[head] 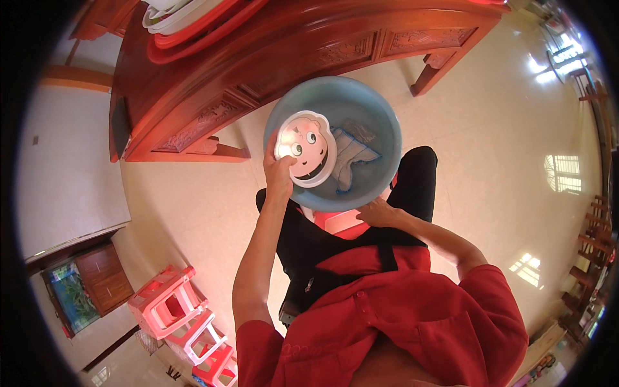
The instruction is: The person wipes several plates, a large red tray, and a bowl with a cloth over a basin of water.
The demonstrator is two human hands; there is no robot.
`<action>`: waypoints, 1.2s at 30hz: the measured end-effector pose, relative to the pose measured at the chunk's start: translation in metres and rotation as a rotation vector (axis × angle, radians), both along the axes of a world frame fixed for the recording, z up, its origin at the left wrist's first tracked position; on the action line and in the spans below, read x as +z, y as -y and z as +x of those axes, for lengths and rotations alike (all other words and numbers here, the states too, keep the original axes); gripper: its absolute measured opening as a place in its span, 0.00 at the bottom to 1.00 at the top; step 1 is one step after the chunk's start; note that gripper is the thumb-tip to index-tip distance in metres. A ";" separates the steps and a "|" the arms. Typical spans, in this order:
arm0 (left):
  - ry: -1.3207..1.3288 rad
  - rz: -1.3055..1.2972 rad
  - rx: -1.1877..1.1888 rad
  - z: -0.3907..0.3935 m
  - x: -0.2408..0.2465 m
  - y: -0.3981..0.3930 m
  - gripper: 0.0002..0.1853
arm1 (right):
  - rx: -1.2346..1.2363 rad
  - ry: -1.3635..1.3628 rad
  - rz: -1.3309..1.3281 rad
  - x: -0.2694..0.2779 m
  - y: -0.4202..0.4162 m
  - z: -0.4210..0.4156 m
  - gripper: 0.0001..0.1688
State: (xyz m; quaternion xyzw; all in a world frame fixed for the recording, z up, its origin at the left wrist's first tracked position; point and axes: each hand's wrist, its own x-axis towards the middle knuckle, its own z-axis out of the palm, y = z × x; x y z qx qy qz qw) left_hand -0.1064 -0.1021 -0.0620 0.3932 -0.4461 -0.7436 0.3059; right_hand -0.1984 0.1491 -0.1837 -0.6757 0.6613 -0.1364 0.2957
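My left hand [279,175] grips the left side of a plastic plate [305,149] shaped and printed as a cartoon face, thumb over its edge. The plate is held over the left part of a round blue-grey plastic basin [372,111]. A light cloth [352,151] with blue edging lies in the basin, which seems to hold some water; the plate may cover part of it. My right hand [378,213] is at the near right side of the basin, low by its rim. Its fingers are partly hidden, so whether it grips anything is unclear.
A red-brown carved wooden table [271,53] stands beyond the basin, with stacked red and white plastic trays [193,29] on it. A red plastic piece [341,222] shows between my knees, under the basin. Stacked pink and red plastic stools [181,314] stand at lower left.
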 end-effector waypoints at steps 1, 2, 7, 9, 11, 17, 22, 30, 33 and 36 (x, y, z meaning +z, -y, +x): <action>-0.010 -0.053 -0.007 -0.002 0.001 -0.001 0.39 | -0.027 0.025 -0.082 0.001 -0.007 -0.001 0.26; -0.021 -0.106 -0.015 -0.004 0.001 -0.002 0.39 | -0.018 -0.021 -0.038 0.002 -0.014 -0.003 0.25; 0.036 -0.327 -0.016 -0.006 -0.006 -0.003 0.38 | -0.023 0.209 0.114 0.082 -0.034 -0.023 0.19; 0.041 -0.336 -0.004 -0.006 -0.008 -0.004 0.37 | -0.067 0.439 0.113 0.130 -0.029 -0.035 0.17; 0.035 -0.330 0.004 -0.009 -0.012 -0.004 0.37 | -0.059 0.422 -0.017 0.152 -0.013 -0.046 0.14; 0.017 -0.295 0.028 -0.014 -0.040 -0.006 0.36 | -0.329 0.013 -0.257 0.103 0.070 -0.090 0.14; 0.038 -0.321 0.076 -0.004 -0.043 -0.005 0.36 | -0.376 -0.186 -0.095 0.073 0.117 -0.062 0.17; 0.040 -0.397 0.105 -0.003 -0.037 0.003 0.35 | -0.264 -0.253 0.112 0.027 0.109 -0.055 0.14; 0.059 -0.410 0.138 -0.003 -0.043 0.003 0.35 | -0.322 -0.147 0.068 0.063 0.099 -0.055 0.12; 0.066 -0.332 0.142 -0.008 -0.051 0.002 0.34 | -0.338 -0.027 -0.122 0.082 0.087 -0.063 0.09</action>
